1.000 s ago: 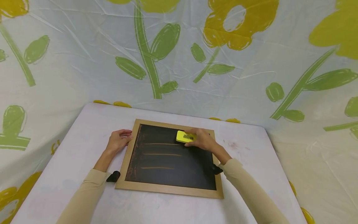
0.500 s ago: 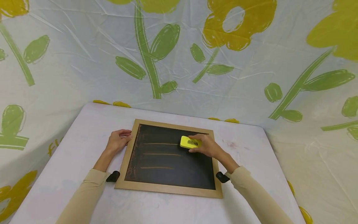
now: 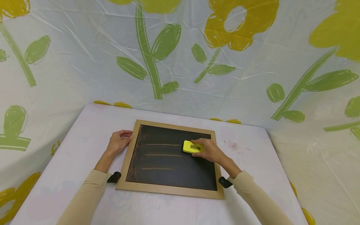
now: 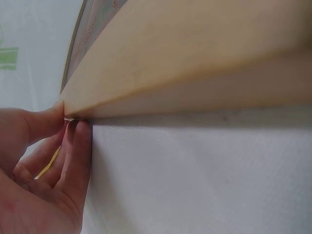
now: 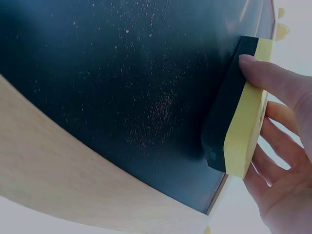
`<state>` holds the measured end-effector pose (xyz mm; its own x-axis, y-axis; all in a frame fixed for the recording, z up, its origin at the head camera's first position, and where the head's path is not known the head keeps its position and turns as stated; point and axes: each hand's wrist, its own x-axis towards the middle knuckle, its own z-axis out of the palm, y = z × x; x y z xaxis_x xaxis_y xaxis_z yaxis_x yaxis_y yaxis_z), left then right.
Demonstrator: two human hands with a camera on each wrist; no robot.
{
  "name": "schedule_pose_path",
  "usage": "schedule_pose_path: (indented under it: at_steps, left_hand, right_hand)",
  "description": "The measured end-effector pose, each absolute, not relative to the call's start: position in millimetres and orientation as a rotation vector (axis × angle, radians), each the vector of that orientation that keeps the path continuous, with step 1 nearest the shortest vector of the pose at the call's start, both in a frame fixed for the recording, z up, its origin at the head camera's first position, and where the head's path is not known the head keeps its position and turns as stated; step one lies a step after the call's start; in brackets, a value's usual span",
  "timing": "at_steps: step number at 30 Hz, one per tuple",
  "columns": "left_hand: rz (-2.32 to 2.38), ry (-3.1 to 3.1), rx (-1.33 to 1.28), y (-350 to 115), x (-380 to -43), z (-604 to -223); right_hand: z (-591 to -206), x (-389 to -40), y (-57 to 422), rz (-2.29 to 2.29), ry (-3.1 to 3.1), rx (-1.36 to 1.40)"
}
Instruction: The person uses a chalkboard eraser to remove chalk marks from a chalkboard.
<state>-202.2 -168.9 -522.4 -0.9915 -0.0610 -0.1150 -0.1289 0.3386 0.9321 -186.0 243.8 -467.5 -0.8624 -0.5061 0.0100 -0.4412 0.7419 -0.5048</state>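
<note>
A chalkboard (image 3: 168, 175) with a light wooden frame lies flat on the table, bearing several orange-brown chalk lines on its left half. At the frame's left edge, my left hand (image 3: 118, 142) pinches the wood between thumb and fingertips, as the left wrist view shows close up. On the upper right of the board, my right hand (image 3: 209, 150) grips a yellow eraser (image 3: 189, 146) by its sides. In the right wrist view, the eraser's dark felt (image 5: 229, 102) faces the board; whether it touches the surface is hard to tell. Chalk specks (image 5: 161, 112) dot the dark board there.
The white table (image 3: 157, 211) extends around the board, with faint reddish smudges (image 3: 234, 145) to its right. Behind and beside it hangs a flower-printed cloth (image 3: 180, 56). Black wrist devices (image 3: 113, 177) sit at both sleeves.
My right hand has moved the eraser down and slightly right across the upper right of the board. My left hand has stayed at the frame's left edge.
</note>
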Motion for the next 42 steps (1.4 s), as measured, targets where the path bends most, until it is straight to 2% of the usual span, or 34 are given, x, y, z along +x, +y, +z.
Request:
schedule_pose_path:
  at_steps: [42]
  left_hand:
    - [1.76, 2.51, -0.155, -170.6, -204.3, -524.8]
  right_hand:
    - [-468.8, -207.1, 195.5, -0.682, 2.758, -0.906]
